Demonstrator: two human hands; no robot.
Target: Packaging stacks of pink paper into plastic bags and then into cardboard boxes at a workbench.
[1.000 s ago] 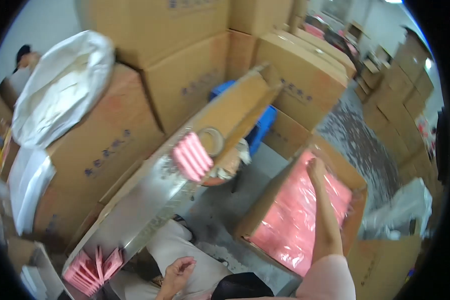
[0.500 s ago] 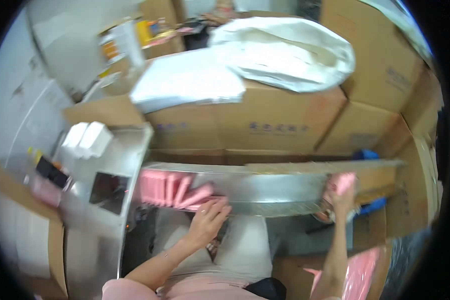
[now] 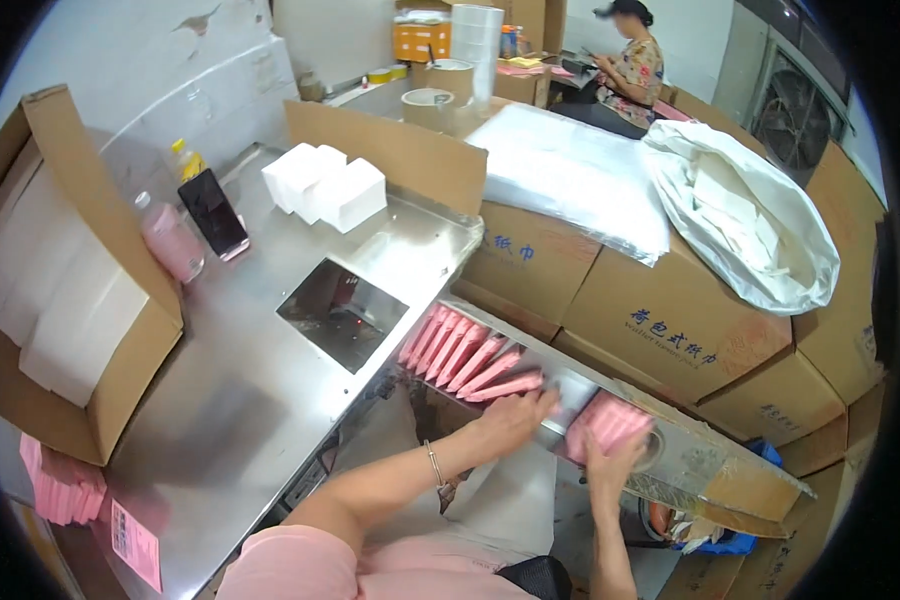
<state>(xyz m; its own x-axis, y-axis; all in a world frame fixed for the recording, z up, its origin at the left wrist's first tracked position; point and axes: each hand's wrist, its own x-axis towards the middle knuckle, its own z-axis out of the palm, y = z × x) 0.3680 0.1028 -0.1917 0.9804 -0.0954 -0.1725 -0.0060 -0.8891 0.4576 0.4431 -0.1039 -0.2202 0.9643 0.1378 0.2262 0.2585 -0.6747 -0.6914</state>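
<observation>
Head view: we see 2 hands over long silver metal channel (image 3: 573,388). Right hand (image 3: 610,465) grips glossy pink plastic-wrapped packet block (image 3: 608,420), fingers closed on near side, probably steadying it. Left hand (image 3: 523,417) beside end of leaning row of flat pink packets (image 3: 460,355); grip blurred, we cannot tell. Channel likely keeps row aligned.

A black rectangular phone (image 3: 212,214) stands tilted beside a clear plastic bottle with pink content (image 3: 173,240). A flat pile of transparent plastic sheets (image 3: 570,172) lies on brown cardboard boxes (image 3: 635,310), beside an open white sack (image 3: 740,225). Farther back, one person (image 3: 630,85) wears a black cap (image 3: 630,11).
</observation>
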